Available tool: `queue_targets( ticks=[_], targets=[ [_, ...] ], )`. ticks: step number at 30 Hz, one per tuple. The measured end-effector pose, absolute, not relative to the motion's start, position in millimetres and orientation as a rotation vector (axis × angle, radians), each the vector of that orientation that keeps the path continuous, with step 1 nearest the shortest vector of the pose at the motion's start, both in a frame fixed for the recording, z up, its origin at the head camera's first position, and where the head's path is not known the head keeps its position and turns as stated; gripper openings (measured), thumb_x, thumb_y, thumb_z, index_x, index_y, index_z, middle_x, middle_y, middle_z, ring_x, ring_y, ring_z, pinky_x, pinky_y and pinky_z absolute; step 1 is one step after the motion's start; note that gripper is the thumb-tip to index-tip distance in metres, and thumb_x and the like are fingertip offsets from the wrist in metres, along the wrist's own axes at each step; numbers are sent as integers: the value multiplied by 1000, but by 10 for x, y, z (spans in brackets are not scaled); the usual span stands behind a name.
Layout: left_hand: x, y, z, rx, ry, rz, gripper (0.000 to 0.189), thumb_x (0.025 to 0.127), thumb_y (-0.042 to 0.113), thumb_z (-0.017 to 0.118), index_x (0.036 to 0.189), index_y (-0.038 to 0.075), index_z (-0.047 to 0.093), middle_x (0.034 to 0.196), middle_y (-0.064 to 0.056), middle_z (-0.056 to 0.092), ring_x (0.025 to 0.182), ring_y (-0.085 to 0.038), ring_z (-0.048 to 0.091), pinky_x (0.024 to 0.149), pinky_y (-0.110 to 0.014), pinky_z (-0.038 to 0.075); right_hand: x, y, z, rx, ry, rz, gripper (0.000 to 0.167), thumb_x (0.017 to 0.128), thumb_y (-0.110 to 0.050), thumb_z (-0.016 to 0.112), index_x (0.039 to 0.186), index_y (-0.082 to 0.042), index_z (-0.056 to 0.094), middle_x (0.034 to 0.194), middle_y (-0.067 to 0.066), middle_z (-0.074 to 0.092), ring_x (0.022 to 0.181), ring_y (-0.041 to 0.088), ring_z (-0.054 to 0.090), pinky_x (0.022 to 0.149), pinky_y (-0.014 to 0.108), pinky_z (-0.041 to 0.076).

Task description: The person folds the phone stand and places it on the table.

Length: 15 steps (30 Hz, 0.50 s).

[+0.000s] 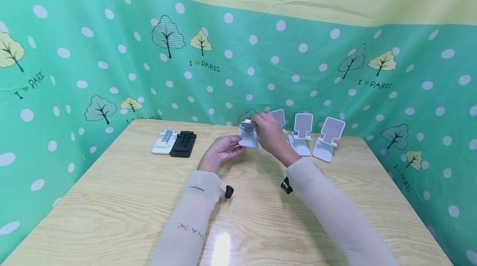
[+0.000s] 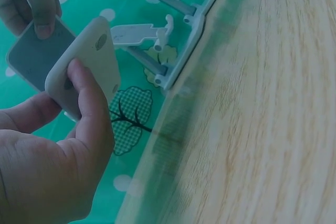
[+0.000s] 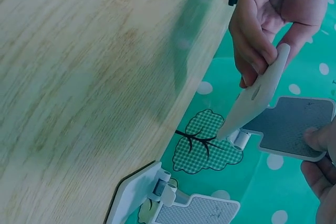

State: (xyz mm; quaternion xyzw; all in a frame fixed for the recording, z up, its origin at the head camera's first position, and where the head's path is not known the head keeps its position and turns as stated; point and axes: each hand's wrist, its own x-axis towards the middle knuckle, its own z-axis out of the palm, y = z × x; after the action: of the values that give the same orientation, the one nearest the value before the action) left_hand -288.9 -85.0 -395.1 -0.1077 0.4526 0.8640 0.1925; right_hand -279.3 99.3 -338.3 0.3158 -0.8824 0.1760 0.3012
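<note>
A white folding phone stand [image 1: 248,140] with a grey padded plate is held above the table between both hands. My left hand [image 1: 225,147] pinches the edge of its white base, thumb on one face and fingers on the other, as the left wrist view shows. With thumb and fingers, my right hand [image 1: 270,131] pinches the grey plate [image 3: 296,124], which stands swung out from the base [image 3: 258,95]. To the right, unfolded white phone stands [image 1: 299,133], [image 1: 328,140] rest on the table, and another stand [image 1: 278,117] is partly hidden behind the right hand.
At the back left of the wooden table [image 1: 123,200] lie a folded white phone stand [image 1: 164,142] and a folded black phone stand [image 1: 183,144], side by side. A green and yellow patterned curtain [image 1: 238,71] hangs behind the table's far edge.
</note>
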Motion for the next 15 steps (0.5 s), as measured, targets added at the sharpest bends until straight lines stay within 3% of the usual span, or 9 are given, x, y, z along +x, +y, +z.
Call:
queue_targets(
  ticks=[15],
  targets=[
    [-2912,-867,-3955,-326,1234,2438,36,100,-4,57,136,-8,55,129,-22,58,113,-30,59,88,-30,61,-2794,969,-3456,875,-2331,427,15,87,6,73,100,-3,71,98,10,71,89,27,63,81,35,58]
  ],
)
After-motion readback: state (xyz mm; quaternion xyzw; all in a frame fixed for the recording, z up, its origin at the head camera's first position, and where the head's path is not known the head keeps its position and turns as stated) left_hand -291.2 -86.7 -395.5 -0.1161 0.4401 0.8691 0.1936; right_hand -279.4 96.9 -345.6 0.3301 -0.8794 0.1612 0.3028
